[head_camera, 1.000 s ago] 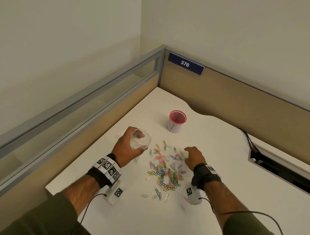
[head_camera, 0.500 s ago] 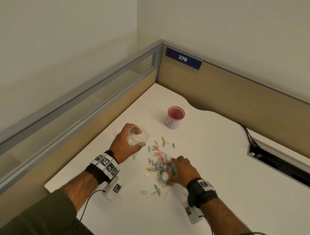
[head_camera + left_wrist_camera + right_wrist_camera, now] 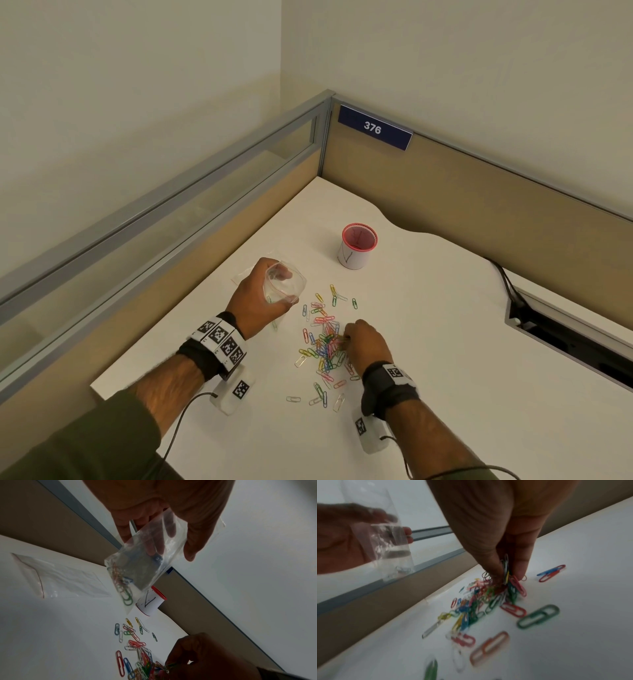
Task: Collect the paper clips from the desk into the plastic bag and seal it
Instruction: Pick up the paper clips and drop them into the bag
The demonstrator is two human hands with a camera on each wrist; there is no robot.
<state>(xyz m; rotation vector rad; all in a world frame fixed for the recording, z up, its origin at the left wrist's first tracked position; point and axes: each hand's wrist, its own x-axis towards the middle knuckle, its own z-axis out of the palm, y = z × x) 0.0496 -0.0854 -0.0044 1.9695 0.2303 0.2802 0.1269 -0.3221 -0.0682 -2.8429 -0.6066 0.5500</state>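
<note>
A white desk (image 3: 462, 359) fills a cubicle corner, walled by tan partitions. On it stands a small upright white cup (image 3: 356, 248) with a red rim; what it holds cannot be made out. The left hand (image 3: 255, 301) holds a clear plastic bag (image 3: 144, 566) above the desk, thumb and fingers curled round its open top, keeping the mouth wide. A small cluster of coloured clips (image 3: 122, 586) sits in the bag's lower corner. A second clear bag (image 3: 58, 577) lies flat on the desk beyond that hand, seemingly with nothing in it. To the right of the held bag, a loose pile of paper clips (image 3: 325, 342) in many colours is spread over the desk, with strays around its edges. The right hand (image 3: 368, 344) is down in the pile, its fingertips (image 3: 520, 572) pinching a bunch of clips.
</note>
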